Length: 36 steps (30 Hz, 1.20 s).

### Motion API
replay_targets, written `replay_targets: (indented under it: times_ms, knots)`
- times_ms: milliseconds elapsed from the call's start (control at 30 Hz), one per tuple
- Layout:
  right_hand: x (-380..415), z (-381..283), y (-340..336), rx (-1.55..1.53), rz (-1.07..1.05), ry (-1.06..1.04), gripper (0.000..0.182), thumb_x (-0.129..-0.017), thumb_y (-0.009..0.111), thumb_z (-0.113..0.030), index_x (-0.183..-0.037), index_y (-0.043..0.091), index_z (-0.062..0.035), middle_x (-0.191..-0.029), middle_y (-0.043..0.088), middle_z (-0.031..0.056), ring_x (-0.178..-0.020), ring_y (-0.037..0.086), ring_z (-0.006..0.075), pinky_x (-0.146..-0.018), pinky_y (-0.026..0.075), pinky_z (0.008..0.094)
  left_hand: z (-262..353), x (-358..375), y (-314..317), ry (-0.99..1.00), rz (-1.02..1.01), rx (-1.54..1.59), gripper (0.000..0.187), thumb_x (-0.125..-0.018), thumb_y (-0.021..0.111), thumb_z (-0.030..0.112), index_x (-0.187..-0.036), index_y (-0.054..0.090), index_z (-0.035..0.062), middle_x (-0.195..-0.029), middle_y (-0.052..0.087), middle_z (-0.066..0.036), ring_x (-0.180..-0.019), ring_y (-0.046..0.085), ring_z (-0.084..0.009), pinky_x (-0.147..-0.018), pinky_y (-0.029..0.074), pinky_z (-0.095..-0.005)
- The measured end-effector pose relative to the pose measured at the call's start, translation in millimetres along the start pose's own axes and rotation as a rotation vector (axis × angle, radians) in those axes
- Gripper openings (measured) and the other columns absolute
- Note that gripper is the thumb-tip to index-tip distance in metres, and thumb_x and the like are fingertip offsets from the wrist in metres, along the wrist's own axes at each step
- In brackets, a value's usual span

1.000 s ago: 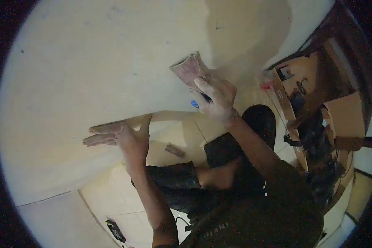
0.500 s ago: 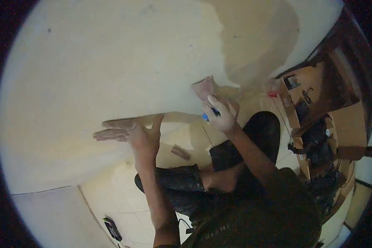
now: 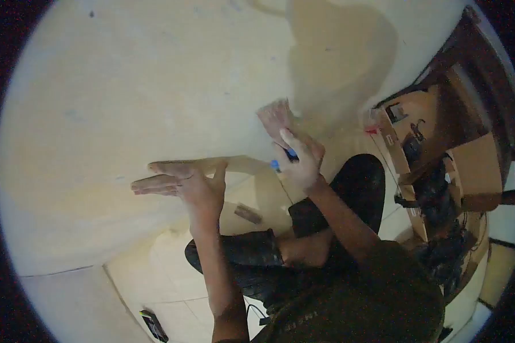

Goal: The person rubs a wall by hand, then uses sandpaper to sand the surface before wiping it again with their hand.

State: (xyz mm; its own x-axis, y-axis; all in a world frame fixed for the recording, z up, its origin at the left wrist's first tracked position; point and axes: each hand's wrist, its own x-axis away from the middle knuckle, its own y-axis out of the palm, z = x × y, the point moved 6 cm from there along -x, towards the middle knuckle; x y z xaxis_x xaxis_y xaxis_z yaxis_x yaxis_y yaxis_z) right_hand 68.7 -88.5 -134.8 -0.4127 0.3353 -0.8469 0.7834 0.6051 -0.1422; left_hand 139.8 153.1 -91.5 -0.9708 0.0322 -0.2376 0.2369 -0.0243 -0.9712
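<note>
Person sits cross-legged on a pale tiled floor, close against a cream, blotchy wall. Right hand grips a folded pinkish-brown sheet, sandpaper by its look; thumb lies along the near side, and the sheet's wide end sticks out beyond the fingers toward the wall. Contact between sheet and wall: cannot tell. A bright blue item shows right at the fingers of this hand, mostly hidden; whether held or merely behind, unclear. Left hand holds nothing: fingers straight and together, thumb spread wide, palm turned to the wall; whether it touches is unclear. Pale dust on the fingers. On the floor between the hands and the dark trousers, a small brown block, lying flat, apart from both hands. Off to the right, an open cardboard box with dark bundled items inside; a clear-and-red plastic piece just beside its corner. At lower left, a black object with a yellow-green end, on the floor. Broad shadow spreads over the wall above the sheet.
</note>
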Motion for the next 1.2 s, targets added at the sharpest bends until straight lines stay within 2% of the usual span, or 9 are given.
replay_targets:
  times_ms: [100,167,267,433,567,700,767,933,1200]
  knots:
    - [-21.8,-12.6,4.0,-0.004,0.076,-0.056,0.05,-0.077,0.081,0.0,-0.124,0.065,-0.0063,-0.095,0.073,0.0163,-0.077,0.072,0.0317,-0.068,0.058,0.0397,14.9,8.2,-16.8,0.017,-0.094,0.213,0.079,-0.084,0.08,0.049,-0.118,0.058,-0.0191,-0.131,0.033,-0.059,-0.129,0.023,-0.0746,-0.108,0.02,-0.076]
    - [-9.9,-7.2,9.9,0.016,0.085,-0.081,0.053,-0.078,0.081,0.0,-0.127,0.062,-0.0073,-0.095,0.072,0.0165,-0.075,0.071,0.0314,-0.065,0.057,0.04,25.4,-3.0,-32.4,0.009,-0.132,0.287,0.076,-0.086,0.078,0.048,-0.117,0.059,-0.0186,-0.128,0.036,-0.055,-0.124,0.027,-0.0711,-0.105,0.023,-0.0742]
    - [33.4,4.8,13.2,0.033,-0.007,0.058,0.055,-0.078,0.081,0.001,-0.128,0.061,-0.0078,-0.093,0.071,0.0161,-0.073,0.069,0.0298,-0.063,0.055,0.0388,29.6,-2.2,-34.0,0.011,-0.15,0.16,0.066,-0.088,0.076,0.045,-0.111,0.062,-0.0147,-0.107,0.063,-0.038,-0.103,0.061,-0.0542,-0.091,0.046,-0.0615]
    - [-23.2,-17.4,17.9,-0.071,0.072,-0.024,0.049,-0.079,0.08,0.004,-0.124,0.063,-0.0034,-0.093,0.071,0.0165,-0.072,0.069,0.0295,-0.066,0.056,0.0373,17.7,5.3,-21.5,0.246,0.142,0.218,0.061,-0.089,0.075,0.045,-0.107,0.064,-0.0119,-0.096,0.067,-0.033,-0.092,0.064,-0.0526,-0.084,0.049,-0.0589]
    - [3.7,-13.7,24.9,-0.09,0.07,-0.022,0.046,-0.078,0.081,0.003,-0.121,0.066,-0.0031,-0.093,0.071,0.0162,-0.072,0.069,0.0293,-0.066,0.057,0.0375,27.3,5.0,-42.8,0.086,0.029,0.178,0.056,-0.088,0.076,0.042,-0.103,0.064,-0.0104,-0.095,0.066,-0.033,-0.087,0.063,-0.0519,-0.078,0.049,-0.0591]
    - [7.8,-23.9,19.4,-0.08,0.011,0.044,0.045,-0.077,0.083,0.002,-0.119,0.068,-0.0041,-0.095,0.072,0.0157,-0.075,0.07,0.0297,-0.067,0.057,0.0378,33.5,6.1,-53.6,0.158,0.152,0.202,0.052,-0.088,0.077,0.04,-0.096,0.064,-0.0093,-0.088,0.065,-0.032,-0.079,0.062,-0.0507,-0.074,0.047,-0.0592]
    - [-28.4,-43.3,22.8,-0.094,0.073,-0.03,0.044,-0.076,0.083,0.002,-0.118,0.069,-0.0044,-0.097,0.073,0.0158,-0.077,0.072,0.0301,-0.068,0.058,0.0378,31.0,10.8,-46.1,0.198,0.17,0.162,0.061,-0.086,0.079,0.041,-0.104,0.05,-0.0102,-0.095,0.05,-0.037,-0.085,0.047,-0.0553,-0.078,0.038,-0.0638]
    - [7.6,-26.0,24.7,0.003,-0.025,0.044,0.047,-0.075,0.086,-0.007,-0.12,0.071,-0.0112,-0.091,0.072,0.0105,-0.072,0.07,0.0292,-0.064,0.057,0.038,6.5,17.4,3.7,0.246,0.246,-0.014,0.139,-0.079,0.082,0.052,-0.151,-0.016,-0.0158,-0.136,-0.027,-0.063,-0.128,-0.026,-0.0799,-0.103,-0.007,-0.0863]
    - [-27.9,-47.7,24.0,-0.057,-0.021,0.025,0.046,-0.078,0.081,0.001,-0.122,0.067,-0.0059,-0.089,0.07,0.0149,-0.071,0.069,0.0292,-0.065,0.055,0.0372,-3.7,21.0,31.4,0.286,0.171,-0.038,0.131,-0.081,0.082,0.048,-0.156,-0.01,-0.0085,-0.139,-0.025,-0.061,-0.128,-0.025,-0.0809,-0.102,-0.002,-0.0884]
